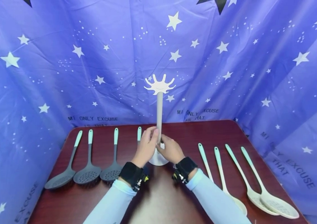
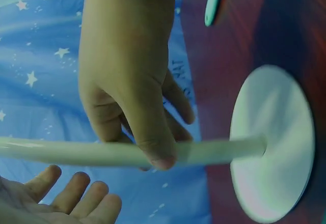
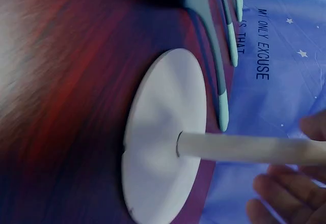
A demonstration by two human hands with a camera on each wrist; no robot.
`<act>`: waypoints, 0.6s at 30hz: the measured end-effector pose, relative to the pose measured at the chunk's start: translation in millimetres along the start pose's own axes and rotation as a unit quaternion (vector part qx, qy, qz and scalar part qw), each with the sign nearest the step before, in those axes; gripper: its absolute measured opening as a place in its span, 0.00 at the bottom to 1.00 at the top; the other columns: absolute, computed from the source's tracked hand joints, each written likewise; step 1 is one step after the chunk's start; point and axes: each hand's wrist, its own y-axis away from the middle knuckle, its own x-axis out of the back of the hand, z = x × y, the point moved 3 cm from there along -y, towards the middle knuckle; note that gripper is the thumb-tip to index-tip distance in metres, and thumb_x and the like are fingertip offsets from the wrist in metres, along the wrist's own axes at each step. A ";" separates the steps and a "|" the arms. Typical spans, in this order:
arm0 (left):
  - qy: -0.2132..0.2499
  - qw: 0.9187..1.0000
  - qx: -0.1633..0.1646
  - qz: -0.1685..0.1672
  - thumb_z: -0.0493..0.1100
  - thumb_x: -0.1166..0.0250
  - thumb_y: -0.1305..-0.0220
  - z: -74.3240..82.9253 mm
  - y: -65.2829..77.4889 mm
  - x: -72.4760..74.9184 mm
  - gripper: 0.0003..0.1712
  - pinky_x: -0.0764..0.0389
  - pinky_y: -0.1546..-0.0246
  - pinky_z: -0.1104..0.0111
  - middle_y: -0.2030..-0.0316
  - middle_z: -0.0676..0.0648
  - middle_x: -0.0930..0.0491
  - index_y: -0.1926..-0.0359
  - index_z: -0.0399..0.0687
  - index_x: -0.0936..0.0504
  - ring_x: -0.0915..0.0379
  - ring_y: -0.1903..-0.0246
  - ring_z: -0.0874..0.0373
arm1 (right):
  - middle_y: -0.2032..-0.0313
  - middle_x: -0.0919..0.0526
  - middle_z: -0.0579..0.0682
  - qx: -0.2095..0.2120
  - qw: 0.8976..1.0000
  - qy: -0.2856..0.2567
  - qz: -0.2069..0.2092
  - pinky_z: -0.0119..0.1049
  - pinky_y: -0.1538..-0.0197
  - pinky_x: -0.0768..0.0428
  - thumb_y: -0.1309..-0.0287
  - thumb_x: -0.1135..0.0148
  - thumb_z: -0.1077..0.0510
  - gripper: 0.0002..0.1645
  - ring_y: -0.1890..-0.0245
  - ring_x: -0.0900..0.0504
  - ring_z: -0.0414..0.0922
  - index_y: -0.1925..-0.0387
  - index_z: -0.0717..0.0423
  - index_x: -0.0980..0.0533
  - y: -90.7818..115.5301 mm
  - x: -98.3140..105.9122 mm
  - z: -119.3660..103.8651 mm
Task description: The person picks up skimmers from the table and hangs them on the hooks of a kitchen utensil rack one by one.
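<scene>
A white utensil stand [image 1: 159, 115], with a round base and a crown of curved hooks, is upright at the middle of the table. My right hand [image 1: 170, 149] holds its pole low down; in the left wrist view the thumb lies across the pole [image 2: 214, 151] with fingers behind. Higher up, my left hand [image 1: 147, 144] is beside the pole, its fingers [image 2: 71, 191] loosely extended and apart from it in the left wrist view. The disc base [image 3: 163, 117] shows bare in the right wrist view, where only some fingers appear at the right edge.
Several grey skimmers [image 1: 87, 174] with mint handles lie at the left, one partly hidden behind my left arm. Several cream spoons and skimmers [image 1: 280, 205] lie at the right, two overlapping. A starry blue curtain [image 1: 130, 62] surrounds the dark red table [image 1: 211, 130].
</scene>
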 end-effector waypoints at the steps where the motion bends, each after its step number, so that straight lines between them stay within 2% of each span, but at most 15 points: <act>1: 0.004 1.000 0.007 -0.003 0.57 0.53 0.16 -3.3 -0.9 -2.5 0.30 0.27 0.36 0.49 0.39 0.36 0.26 0.31 0.38 0.28 0.28 0.38 0.44 | 0.52 0.14 0.52 -0.005 1.000 0.010 -0.011 0.47 0.51 0.16 0.35 0.31 0.53 0.20 0.52 0.14 0.50 0.44 0.55 0.21 3.1 1.5 1.2; 3: 0.016 1.000 0.022 -0.010 0.61 0.59 0.16 -10.4 -2.3 -7.3 0.34 0.29 0.35 0.47 0.38 0.36 0.25 0.31 0.39 0.28 0.29 0.36 0.42 | 0.47 0.16 0.53 -0.019 0.999 0.029 -0.024 0.49 0.48 0.16 0.36 0.30 0.52 0.28 0.47 0.16 0.50 0.38 0.55 0.23 10.0 6.4 6.0; 6: 0.046 0.997 0.063 -0.020 0.67 0.62 0.18 -19.8 -1.2 -13.1 0.40 0.35 0.30 0.47 0.31 0.38 0.28 0.27 0.41 0.32 0.35 0.30 0.44 | 0.44 0.18 0.55 -0.038 0.998 0.047 -0.025 0.50 0.47 0.17 0.37 0.30 0.52 0.34 0.46 0.17 0.50 0.33 0.58 0.27 20.9 19.4 19.7; 9: 0.078 0.992 0.095 -0.021 0.70 0.64 0.20 -25.9 1.9 -14.9 0.44 0.43 0.25 0.47 0.24 0.40 0.37 0.22 0.43 0.37 0.45 0.24 0.46 | 0.44 0.19 0.58 -0.058 0.996 0.059 -0.023 0.51 0.47 0.17 0.37 0.30 0.52 0.36 0.46 0.18 0.53 0.32 0.61 0.29 30.9 36.8 36.4; 11: 0.088 0.990 0.107 -0.020 0.72 0.64 0.21 -28.3 2.5 -15.2 0.45 0.48 0.23 0.48 0.21 0.42 0.43 0.21 0.44 0.41 0.51 0.22 0.47 | 0.42 0.20 0.60 -0.072 0.994 0.076 -0.023 0.54 0.44 0.18 0.37 0.30 0.50 0.37 0.42 0.19 0.56 0.31 0.61 0.29 37.8 49.3 48.1; 12: 0.092 0.989 0.110 -0.021 0.72 0.64 0.21 -29.4 2.1 -15.7 0.46 0.49 0.23 0.48 0.21 0.41 0.43 0.20 0.45 0.41 0.51 0.22 0.46 | 0.41 0.20 0.61 -0.082 0.993 0.086 -0.024 0.55 0.44 0.19 0.37 0.30 0.50 0.37 0.42 0.20 0.57 0.32 0.61 0.29 41.5 55.2 54.3; 13: 0.093 0.990 0.108 -0.021 0.73 0.64 0.21 -30.1 1.1 -16.2 0.45 0.46 0.24 0.48 0.23 0.40 0.39 0.22 0.45 0.39 0.47 0.23 0.46 | 0.41 0.20 0.62 -0.092 0.991 0.095 -0.026 0.56 0.44 0.19 0.37 0.30 0.50 0.37 0.42 0.20 0.58 0.32 0.62 0.29 45.3 61.1 60.1; 18: 0.144 0.984 0.104 -0.003 0.65 0.58 0.18 -40.2 -4.2 -23.2 0.34 0.38 0.32 0.49 0.37 0.38 0.28 0.29 0.44 0.34 0.35 0.35 0.44 | 0.41 0.21 0.69 -0.142 0.978 0.151 -0.039 0.60 0.42 0.21 0.37 0.30 0.49 0.35 0.41 0.21 0.65 0.36 0.66 0.27 66.7 78.2 89.6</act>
